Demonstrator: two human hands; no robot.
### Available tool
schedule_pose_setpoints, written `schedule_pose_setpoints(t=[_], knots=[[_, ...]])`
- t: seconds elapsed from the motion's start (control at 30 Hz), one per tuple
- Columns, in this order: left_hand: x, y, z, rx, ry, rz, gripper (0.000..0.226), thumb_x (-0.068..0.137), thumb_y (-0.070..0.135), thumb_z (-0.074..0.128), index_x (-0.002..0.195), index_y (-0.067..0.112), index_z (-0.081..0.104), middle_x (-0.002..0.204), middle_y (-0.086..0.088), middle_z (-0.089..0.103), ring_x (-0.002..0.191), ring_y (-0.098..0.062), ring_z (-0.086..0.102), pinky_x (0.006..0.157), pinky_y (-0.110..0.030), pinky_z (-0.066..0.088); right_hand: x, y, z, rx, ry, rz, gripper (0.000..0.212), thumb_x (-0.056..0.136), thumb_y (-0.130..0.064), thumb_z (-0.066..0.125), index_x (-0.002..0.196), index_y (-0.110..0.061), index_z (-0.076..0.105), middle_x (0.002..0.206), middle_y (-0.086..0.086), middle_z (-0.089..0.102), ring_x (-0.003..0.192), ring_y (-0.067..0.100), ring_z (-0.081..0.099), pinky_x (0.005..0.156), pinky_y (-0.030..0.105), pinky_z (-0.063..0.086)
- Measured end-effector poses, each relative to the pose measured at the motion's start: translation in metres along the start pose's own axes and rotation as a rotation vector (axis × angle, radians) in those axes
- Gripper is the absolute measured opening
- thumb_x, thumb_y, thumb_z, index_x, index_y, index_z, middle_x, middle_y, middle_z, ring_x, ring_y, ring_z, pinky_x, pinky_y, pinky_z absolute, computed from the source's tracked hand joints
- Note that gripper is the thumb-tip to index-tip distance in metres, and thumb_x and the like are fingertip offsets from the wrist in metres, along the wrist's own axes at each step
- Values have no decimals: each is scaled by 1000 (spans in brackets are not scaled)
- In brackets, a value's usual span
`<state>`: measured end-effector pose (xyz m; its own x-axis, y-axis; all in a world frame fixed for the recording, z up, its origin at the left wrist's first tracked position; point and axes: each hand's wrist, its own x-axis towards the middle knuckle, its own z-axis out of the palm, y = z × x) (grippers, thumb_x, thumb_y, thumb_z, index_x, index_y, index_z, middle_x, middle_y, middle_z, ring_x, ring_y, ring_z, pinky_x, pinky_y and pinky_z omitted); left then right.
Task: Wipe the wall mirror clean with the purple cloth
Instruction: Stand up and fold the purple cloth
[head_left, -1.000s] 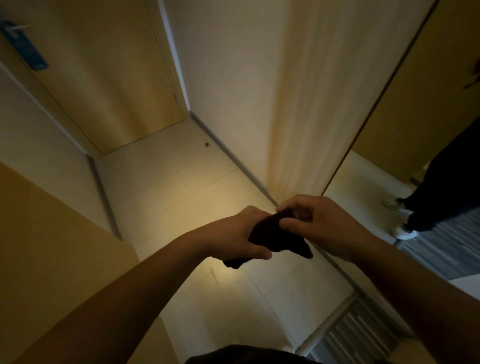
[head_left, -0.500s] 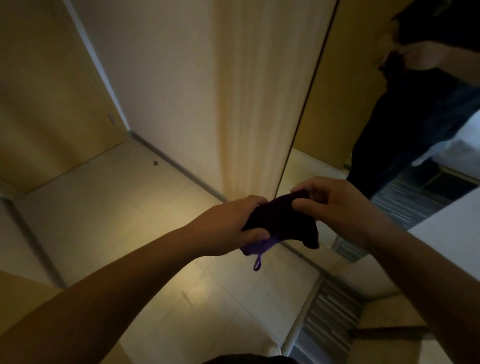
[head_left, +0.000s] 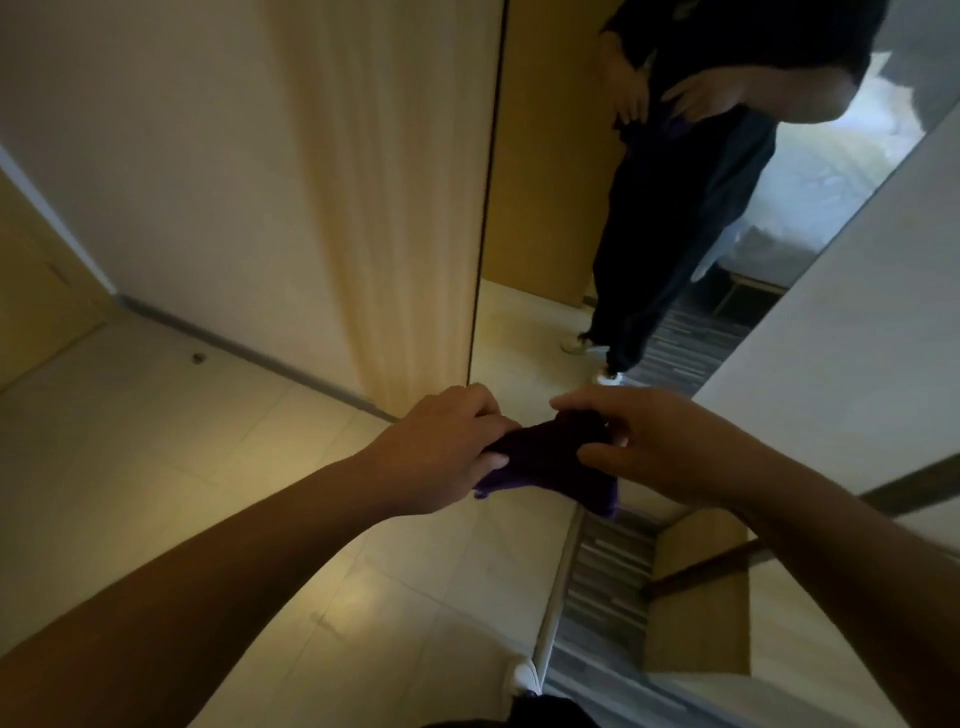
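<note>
A dark purple cloth (head_left: 550, 457) is bunched between both hands at waist height. My left hand (head_left: 441, 452) pinches its left end and my right hand (head_left: 654, 441) grips its right end, with a corner hanging below. The tall wall mirror (head_left: 550, 218) stands ahead and to the right, running down to the floor. It reflects a person in dark clothes holding the cloth. Both hands are in front of the mirror's lower part and apart from the glass.
A cream wall (head_left: 234, 182) with a grey skirting board is left of the mirror. The tiled floor (head_left: 208, 493) carries a small door stop (head_left: 198, 357). A white wall edge (head_left: 857, 291) juts in at the right, with striped carpet (head_left: 602, 592) below.
The view has swung right and upward, bringing more of the mirror and the reflection into sight. My hands have spread the cloth slightly wider apart.
</note>
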<state>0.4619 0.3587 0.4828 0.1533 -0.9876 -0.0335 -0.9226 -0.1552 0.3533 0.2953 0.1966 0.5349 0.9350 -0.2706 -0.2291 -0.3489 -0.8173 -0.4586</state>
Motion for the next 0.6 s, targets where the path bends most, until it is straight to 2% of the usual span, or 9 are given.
schedule_pose_setpoints(t=[0.07,0.13,0.2,0.3,0.4,0.47,0.6], knots=[[8,7,2,-32,-56,11,42,104,31,47,146,26,42,124,3,51,109,-13,51,91,-27,42,-7,3,3,-71,-22,26,40,94,-32,62,131,-40,53,90,-30,51,83,-12,54,72,8,46],[15,13,4,-72,-80,9,46,104,30,47,149,25,36,131,3,54,115,-14,53,94,-28,43,-15,6,7,-99,-56,80,39,91,-37,65,128,-34,57,97,-21,59,87,-3,58,81,17,51],[21,20,7,-96,-100,4,43,104,31,50,145,25,38,130,2,59,112,-16,58,91,-30,48,-23,9,11,-179,-71,143,40,88,-42,67,125,-33,55,105,-14,62,92,3,58,87,25,52],[31,32,12,-64,-159,69,30,103,32,49,133,25,47,113,6,62,97,-12,60,76,-25,47,-36,21,17,-309,-11,186,28,90,-45,63,115,-35,56,105,-10,55,95,8,57,86,28,51],[44,45,17,-39,-231,153,28,103,35,50,130,28,50,101,15,53,87,-4,50,65,-13,35,-52,40,15,-316,83,149,17,90,-44,62,103,-33,64,101,-13,43,94,5,49,82,20,46],[51,54,19,-14,-276,206,33,100,39,55,131,29,50,100,18,50,88,-4,49,68,-17,35,-64,52,13,-255,54,155,13,92,-40,62,101,-31,66,95,-18,47,91,2,50,76,14,41],[68,75,26,41,-315,277,36,97,38,60,130,29,50,112,12,55,97,-7,52,78,-25,39,-91,81,11,-101,-3,198,18,94,-33,60,112,-34,64,96,-15,64,88,0,59,76,14,44]])
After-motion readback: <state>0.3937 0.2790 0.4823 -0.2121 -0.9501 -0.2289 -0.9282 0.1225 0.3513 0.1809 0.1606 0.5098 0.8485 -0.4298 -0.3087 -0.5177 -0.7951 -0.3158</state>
